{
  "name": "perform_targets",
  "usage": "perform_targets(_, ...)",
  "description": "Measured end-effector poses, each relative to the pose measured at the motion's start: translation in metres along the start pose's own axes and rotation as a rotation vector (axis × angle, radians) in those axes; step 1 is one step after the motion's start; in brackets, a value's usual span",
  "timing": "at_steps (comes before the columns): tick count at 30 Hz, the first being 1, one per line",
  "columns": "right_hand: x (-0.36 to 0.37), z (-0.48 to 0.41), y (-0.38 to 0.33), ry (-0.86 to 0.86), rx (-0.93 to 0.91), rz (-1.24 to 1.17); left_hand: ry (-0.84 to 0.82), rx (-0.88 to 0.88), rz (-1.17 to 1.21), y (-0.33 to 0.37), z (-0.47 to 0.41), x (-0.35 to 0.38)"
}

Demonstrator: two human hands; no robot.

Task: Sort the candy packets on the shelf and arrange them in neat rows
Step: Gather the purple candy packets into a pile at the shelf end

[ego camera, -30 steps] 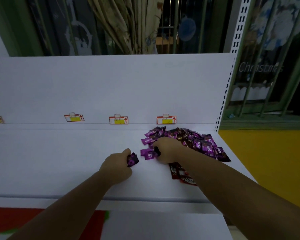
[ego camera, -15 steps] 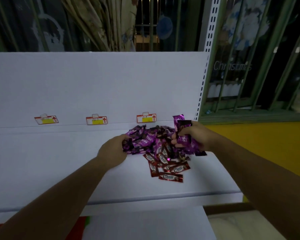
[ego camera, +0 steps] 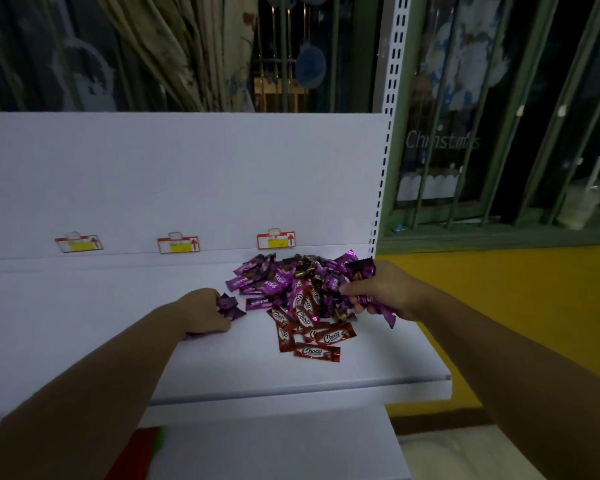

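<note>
Candy pile on shelf at right end, price tags behind, hands flanking pile

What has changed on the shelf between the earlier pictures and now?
The right hand moved from the left edge of the pile to its right side and gripped a bunch of purple packets. The left hand still holds a dark packet; the red Choco packets lie unmoved.
</note>
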State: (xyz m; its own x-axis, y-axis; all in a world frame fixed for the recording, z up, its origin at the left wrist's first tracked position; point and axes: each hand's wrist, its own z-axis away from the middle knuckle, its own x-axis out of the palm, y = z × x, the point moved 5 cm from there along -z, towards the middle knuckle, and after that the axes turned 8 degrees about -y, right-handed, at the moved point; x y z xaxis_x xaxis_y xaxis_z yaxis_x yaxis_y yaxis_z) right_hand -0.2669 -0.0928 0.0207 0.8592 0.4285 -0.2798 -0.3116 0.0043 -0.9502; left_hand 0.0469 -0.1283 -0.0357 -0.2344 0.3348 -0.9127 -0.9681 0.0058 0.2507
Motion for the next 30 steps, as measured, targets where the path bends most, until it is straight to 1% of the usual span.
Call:
perform_targets(2,0.013,-0.006,-0.005,-0.014,0.001,0.071,-0.04,-0.011,0.021,-0.003,0.015,0.0)
perform_targets(4,0.028,-0.015,-0.008,-0.022,-0.022,0.174,-0.034,-0.017,0.064,-0.009,0.034,-0.001)
perform_targets(7,0.055,-0.032,-0.013,-0.028,-0.066,0.384,0.059,-0.025,0.063,-0.022,0.068,-0.009)
perform_targets(9,0.077,-0.042,-0.023,-0.029,-0.136,0.519,0.126,-0.032,0.05,-0.032,0.096,-0.017)
perform_targets(10,0.09,-0.047,-0.029,-0.041,-0.176,0.529,0.149,-0.046,0.051,-0.038,0.112,-0.021)
perform_targets(13,0.136,-0.059,-0.041,-0.167,-0.24,0.46,0.196,-0.128,0.01,-0.062,0.161,-0.026)
perform_targets(16,0.187,-0.062,-0.048,-0.297,-0.291,0.537,0.233,-0.248,-0.062,-0.092,0.21,-0.027)
perform_targets(20,0.249,-0.054,-0.055,-0.422,-0.323,0.63,0.218,-0.39,-0.071,-0.133,0.264,-0.026)
perform_targets(24,0.304,-0.046,-0.071,-0.446,-0.379,0.753,0.233,-0.449,-0.094,-0.172,0.301,-0.033)
perform_targets(30,0.383,-0.045,-0.116,-0.426,-0.474,1.032,0.277,-0.402,-0.011,-0.237,0.346,-0.037)
